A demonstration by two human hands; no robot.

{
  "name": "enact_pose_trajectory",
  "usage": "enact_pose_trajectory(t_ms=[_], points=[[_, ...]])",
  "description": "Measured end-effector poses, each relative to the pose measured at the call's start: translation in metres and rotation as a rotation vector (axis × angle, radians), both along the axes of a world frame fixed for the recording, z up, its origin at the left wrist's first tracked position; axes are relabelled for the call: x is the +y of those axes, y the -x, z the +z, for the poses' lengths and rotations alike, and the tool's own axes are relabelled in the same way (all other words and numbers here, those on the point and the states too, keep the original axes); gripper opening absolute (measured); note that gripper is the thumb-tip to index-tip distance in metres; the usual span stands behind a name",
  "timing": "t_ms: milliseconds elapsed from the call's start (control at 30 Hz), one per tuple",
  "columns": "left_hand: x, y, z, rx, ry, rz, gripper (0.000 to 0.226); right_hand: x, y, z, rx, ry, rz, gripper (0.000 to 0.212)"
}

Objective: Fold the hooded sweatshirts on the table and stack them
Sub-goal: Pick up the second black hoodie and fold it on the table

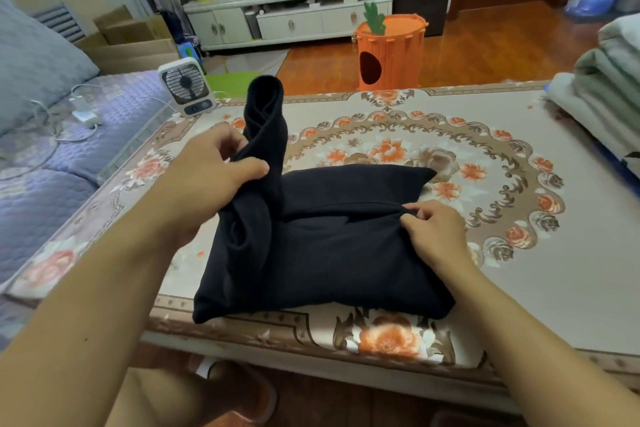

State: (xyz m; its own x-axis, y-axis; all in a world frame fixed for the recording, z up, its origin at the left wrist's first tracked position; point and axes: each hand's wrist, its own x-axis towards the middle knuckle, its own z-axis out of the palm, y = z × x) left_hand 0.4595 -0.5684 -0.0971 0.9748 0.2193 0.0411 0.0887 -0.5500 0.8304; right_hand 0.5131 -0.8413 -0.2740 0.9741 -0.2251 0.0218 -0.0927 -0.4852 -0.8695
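sweatshirt: black hooded sweatshirt of soft knit cloth [332, 246], partly folded into a rough rectangle; it lies at the near edge of the floral-patterned table [519, 288], straight in front of the person
long axis: the folded body runs left to right across the view; a loose part of it stands up at the left end as a dark twisted column
left hand: left hand [214, 180] curls round that raised part, thumb across the front, gripping the cloth and holding it clear of the table
right hand: right hand [433, 232] pinches a fold line at the right side of the body, fingertips bent into the cloth; it seems to pin that side down
key relation: the lifted part rises at the left end and the flat body lies to its right, between the two hands; the left hand alone has it, so the fold probably goes rightward over the body toward the right hand
stage: judged mid-fold; not yet a finished packet
stack: pile of folded grey and pale green garments [602, 87] at the far right of the table, well apart from the black one
nearby: small white desk fan [187, 85] at the table's far left corner
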Motion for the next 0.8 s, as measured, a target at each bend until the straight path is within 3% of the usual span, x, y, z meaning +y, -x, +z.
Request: enact_pose_trajectory(t_ms=[100,200,267,433,567,700,800], points=[[0.010,-0.002,0.010,0.009,0.024,-0.006,0.016,0.005,0.004,-0.002,-0.042,0.001,-0.027,0.039],[0.005,-0.007,0.022,0.028,0.013,-0.056,0.024,0.002,0.002,-0.006,-0.130,0.214,0.047,0.021],[-0.014,-0.015,0.021,0.038,-0.022,-0.113,0.031,-0.002,-0.002,-0.006,-0.145,0.334,0.086,0.020],[-0.101,-0.042,-0.007,0.063,-0.333,-0.234,0.019,0.000,-0.006,0.003,-0.090,0.444,0.140,0.031],[-0.153,-0.050,-0.087,0.119,-0.584,-0.272,0.022,-0.010,-0.006,0.000,-0.037,0.255,0.154,0.036],[-0.156,-0.046,-0.118,0.208,-0.460,-0.285,0.022,-0.023,-0.002,-0.001,0.053,0.046,0.194,0.034],[-0.122,-0.044,-0.095,0.382,-0.090,-0.442,0.028,-0.021,-0.003,0.000,0.082,0.022,0.177,0.037]])
